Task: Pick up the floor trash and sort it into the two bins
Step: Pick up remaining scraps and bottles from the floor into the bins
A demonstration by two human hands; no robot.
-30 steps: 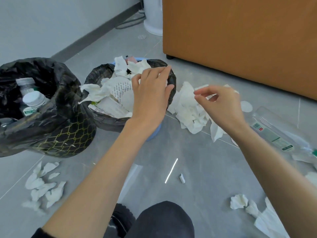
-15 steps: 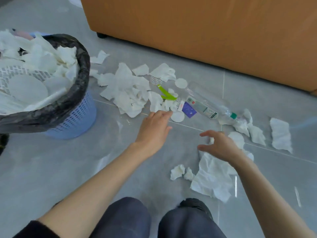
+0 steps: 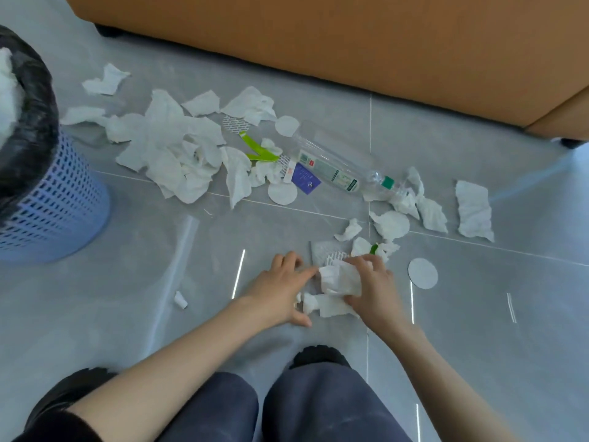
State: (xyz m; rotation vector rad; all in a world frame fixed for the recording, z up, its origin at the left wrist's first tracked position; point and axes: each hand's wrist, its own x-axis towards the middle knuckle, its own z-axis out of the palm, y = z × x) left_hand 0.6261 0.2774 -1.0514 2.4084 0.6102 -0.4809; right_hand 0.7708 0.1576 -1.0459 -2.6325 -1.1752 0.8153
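While we crouch over the grey floor (image 3: 95,314), our right hand (image 3: 371,287) curls round a crumpled white tissue (image 3: 338,277), fingers hooked over its far side and the wad bunched against the palm. Our left hand (image 3: 279,290) lies low just beside it with the thumb spread toward us. Its index finger is stretched out to touch the tissue's left edge, and it holds nothing that we can see. A torn strip (image 3: 331,307) of the same paper lies on the floor under the tissue, between our two hands. Just beyond our fingers sits a perforated sheet (image 3: 323,250) with a green scrap (image 3: 373,248) near it, and a white disc (image 3: 423,273) lies flat to the right. Farther out, a clear bottle (image 3: 331,170) lies on its side with its green cap (image 3: 388,182) pointing right. A purple card (image 3: 306,182) lies against its near side. Left of the bottle we see a green ribbon (image 3: 255,148) at the edge of a heap (image 3: 178,154) of torn white paper. More pieces (image 3: 473,208) are scattered to the right. At the left edge stands a blue lattice bin (image 3: 57,212) with a black liner (image 3: 32,116), and white paper shows at its top. An orange cabinet (image 3: 318,43) runs along the back. Our dark trousers (image 3: 287,409) and a black shoe (image 3: 318,355) fill the near edge.
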